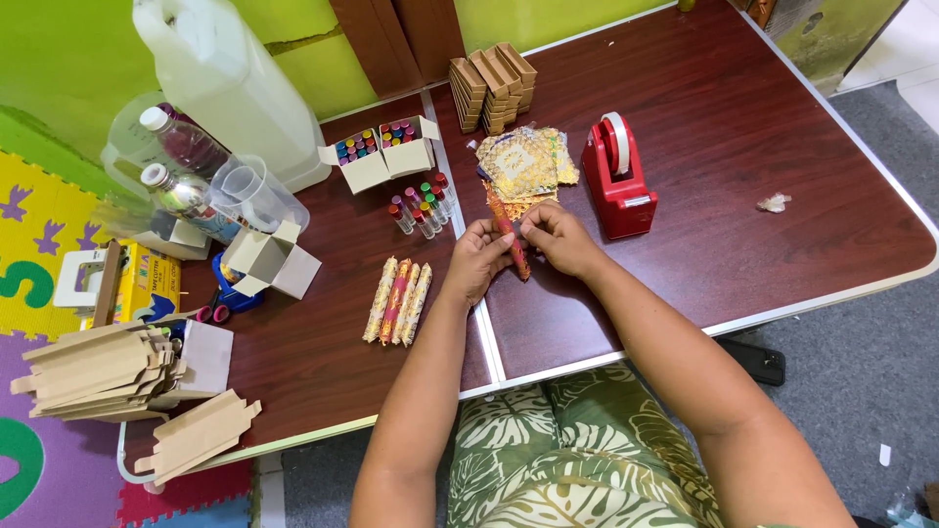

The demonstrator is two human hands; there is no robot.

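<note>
Left hand (476,262) and right hand (558,238) both closed around a red patterned wrapped tube (510,238), held over the middle of the table (782,147); patterned paper squares (523,161) just beyond; red tape dispenser (618,176) to their right; four wrapped tubes (396,301) lying left, toward the near edge

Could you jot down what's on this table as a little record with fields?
Left hand: grips the wrapped tube
Right hand: pinches the same tube
Paper squares: patterned pile, behind the hands
Tape dispenser: red, right of the pile
Finished tubes: four in a row, left of the hands
Vials: loose, coloured caps
Open boxes: two, full of vials
Table: dark wood
</note>
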